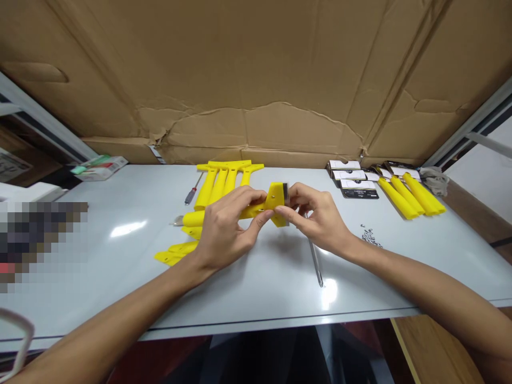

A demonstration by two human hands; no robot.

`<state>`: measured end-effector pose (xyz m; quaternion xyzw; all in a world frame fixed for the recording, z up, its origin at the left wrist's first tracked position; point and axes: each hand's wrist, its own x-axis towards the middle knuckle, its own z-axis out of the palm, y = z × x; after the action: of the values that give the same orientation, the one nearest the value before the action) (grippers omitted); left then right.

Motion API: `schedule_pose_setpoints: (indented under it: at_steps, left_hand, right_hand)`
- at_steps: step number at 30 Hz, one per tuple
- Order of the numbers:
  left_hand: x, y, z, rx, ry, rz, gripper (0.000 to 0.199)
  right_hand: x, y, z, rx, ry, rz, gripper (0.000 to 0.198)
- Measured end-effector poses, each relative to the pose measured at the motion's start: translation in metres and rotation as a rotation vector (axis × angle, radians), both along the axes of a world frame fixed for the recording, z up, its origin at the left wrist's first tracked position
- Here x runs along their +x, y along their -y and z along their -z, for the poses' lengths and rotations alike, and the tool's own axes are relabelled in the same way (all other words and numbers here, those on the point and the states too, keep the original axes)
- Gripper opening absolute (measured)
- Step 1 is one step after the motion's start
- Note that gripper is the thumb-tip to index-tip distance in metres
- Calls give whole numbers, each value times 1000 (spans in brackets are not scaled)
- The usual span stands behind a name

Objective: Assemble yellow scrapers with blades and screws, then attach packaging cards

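My left hand (230,226) is closed around a yellow scraper (275,196), its thumb near the neck and the handle pointing left. A dark blade edge with a clear strip runs along the right side of the scraper's head. My right hand (318,213) pinches that head at the blade side, thumb in front and fingers behind. Below the right palm a metal rod like a screwdriver shaft (315,258) slants down toward me. Its upper end is hidden by the hand, so I cannot tell whether it is held or lying. Loose yellow pieces (174,253) lie beside my left wrist.
Several yellow scraper bodies (218,184) lie at the back, beside a small screwdriver (192,194). To the right are black-and-white packages (352,178), yellow handles (412,197) with cards, and a pile of small screws (371,236). A box (102,168) sits back left. Cardboard (256,69) walls the rear.
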<state>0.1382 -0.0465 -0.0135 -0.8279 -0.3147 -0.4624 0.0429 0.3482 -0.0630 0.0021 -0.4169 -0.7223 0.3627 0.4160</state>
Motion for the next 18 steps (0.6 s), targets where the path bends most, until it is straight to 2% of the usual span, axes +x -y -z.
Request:
schedule_pose_setpoints:
  at_steps: [5, 8, 12, 18]
  left_hand:
    - [-2, 1, 2, -58, -1, -9, 12]
    - [-2, 3, 2, -34, -5, 0, 12]
    - [-1, 3, -3, 114, -29, 22, 12]
    - [-2, 2, -12, 259, -31, 134, 23]
  right_hand:
    - [-2, 1, -3, 20, 27, 16, 34]
    - [-3, 2, -5, 91, 12, 49, 30]
    - [-1, 3, -5, 250, -1, 2, 18]
    - [1, 0, -1, 595, -13, -62, 10]
